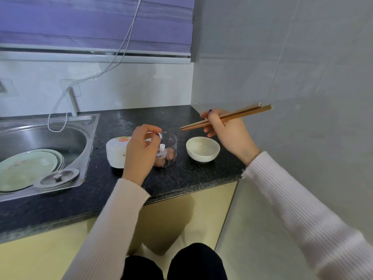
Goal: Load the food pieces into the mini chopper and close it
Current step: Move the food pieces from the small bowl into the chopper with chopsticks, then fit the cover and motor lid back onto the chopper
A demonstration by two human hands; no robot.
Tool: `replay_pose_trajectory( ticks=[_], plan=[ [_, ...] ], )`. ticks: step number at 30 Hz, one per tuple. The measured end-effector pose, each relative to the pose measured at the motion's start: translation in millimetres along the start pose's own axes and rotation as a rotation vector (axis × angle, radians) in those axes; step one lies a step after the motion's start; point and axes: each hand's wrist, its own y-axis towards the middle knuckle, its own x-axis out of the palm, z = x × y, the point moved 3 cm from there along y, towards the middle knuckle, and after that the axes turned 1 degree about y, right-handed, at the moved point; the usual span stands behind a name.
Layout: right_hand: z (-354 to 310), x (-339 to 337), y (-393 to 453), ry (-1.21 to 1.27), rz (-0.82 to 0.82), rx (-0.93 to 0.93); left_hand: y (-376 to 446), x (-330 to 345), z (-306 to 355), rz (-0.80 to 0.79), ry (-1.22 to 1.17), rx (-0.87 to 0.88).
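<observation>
holding 2 chopsticks (226,117), 1 bowl (202,149) nearby

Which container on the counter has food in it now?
The clear chopper cup, pinkish pieces at its bottom. The white bowl to its right looks empty.

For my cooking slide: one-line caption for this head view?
Left hand steadies the clear chopper cup holding food pieces; right hand lifts chopsticks above an emptied bowl.

No legible text; only a blurred orange mark on the white lid (118,149).
</observation>
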Motion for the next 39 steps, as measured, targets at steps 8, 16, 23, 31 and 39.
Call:
replay_pose_trajectory(
  ticks=[8,16,23,31,39],
  plan=[
    [36,0,-3,-0.472,-0.099,-0.199,-1,1,3,0.002,0.003,0.002],
    [76,14,-6,-0.634,-0.319,-0.168,0,0,2,-0.003,0.027,0.026],
    [85,17,-12,-0.763,-0.442,-0.107,0,0,3,-0.009,0.019,0.027],
    [84,17,-13,-0.848,-0.596,-0.072,0,-1,4,-0.025,0.013,0.036],
    [71,8,-9,-0.855,-0.66,0.005,4,-8,3,-0.024,0.009,0.056]
  ],
)
